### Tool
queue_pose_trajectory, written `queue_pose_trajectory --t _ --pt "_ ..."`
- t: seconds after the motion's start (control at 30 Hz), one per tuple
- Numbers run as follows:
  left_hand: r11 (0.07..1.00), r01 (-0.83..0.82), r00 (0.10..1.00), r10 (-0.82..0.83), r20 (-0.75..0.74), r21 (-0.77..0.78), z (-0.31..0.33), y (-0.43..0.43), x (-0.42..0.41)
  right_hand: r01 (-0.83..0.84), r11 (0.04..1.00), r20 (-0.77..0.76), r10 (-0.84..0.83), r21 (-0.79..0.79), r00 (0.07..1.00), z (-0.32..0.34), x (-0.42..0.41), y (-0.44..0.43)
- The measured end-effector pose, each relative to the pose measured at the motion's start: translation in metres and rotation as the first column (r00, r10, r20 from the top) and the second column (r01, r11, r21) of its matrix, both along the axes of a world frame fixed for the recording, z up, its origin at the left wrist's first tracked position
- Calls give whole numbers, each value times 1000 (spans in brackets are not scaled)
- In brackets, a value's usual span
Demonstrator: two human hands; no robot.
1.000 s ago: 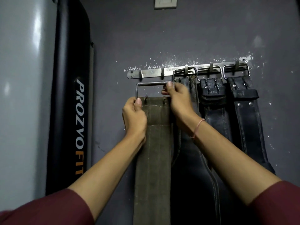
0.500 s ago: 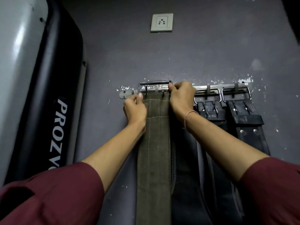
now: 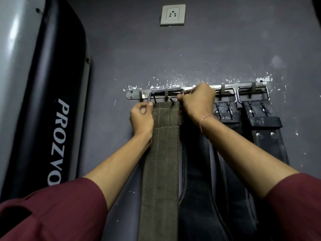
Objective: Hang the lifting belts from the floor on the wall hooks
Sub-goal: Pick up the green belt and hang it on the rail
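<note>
An olive green lifting belt hangs down the grey wall. Its steel buckle sits over a hook of the metal hook rail. My left hand pinches the belt's top left edge just under the buckle. My right hand grips the buckle's right end and the belt's top right corner. Three dark leather belts hang to the right: one partly behind my right arm, a second, and a third at the rail's right end.
A tall black and grey padded machine part with white lettering stands close on the left. A white wall socket sits above the rail. One bare hook shows at the rail's left end.
Both hands raised the green belt from below the rail up to it. The buckle now sits over a hook, and the view has tilted upward.
</note>
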State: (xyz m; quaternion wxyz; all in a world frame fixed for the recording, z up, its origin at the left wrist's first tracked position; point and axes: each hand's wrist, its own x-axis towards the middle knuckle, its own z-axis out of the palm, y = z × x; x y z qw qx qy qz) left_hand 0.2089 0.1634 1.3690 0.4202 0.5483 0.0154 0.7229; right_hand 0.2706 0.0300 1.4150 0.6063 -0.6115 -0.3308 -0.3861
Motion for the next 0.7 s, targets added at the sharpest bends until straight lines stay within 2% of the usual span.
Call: queue_pose_trajectory --t 0.17,0.3,0.37,0.53,0.63,0.7 --pt "996 -90 988 91 -128 12 -17 -13 -7 42 997 196 -54 64 979 -40 -5 4" --pt "989 -148 961 150 -232 26 -45 -24 -15 -98 992 361 62 82 930 -80 -9 11" --pt "986 -168 951 168 -261 22 -64 -26 -20 -96 994 393 70 48 917 -102 -13 15" --pt "946 -309 891 323 -318 95 -133 -33 -40 -87 996 318 83 -3 944 -173 -35 8" --pt "973 -213 900 232 -369 91 -183 -49 -67 -137 990 206 141 -36 968 -231 -63 -6" --pt "989 -140 895 145 -423 44 -220 -59 -92 -207 976 50 211 -68 976 -275 -83 -16"
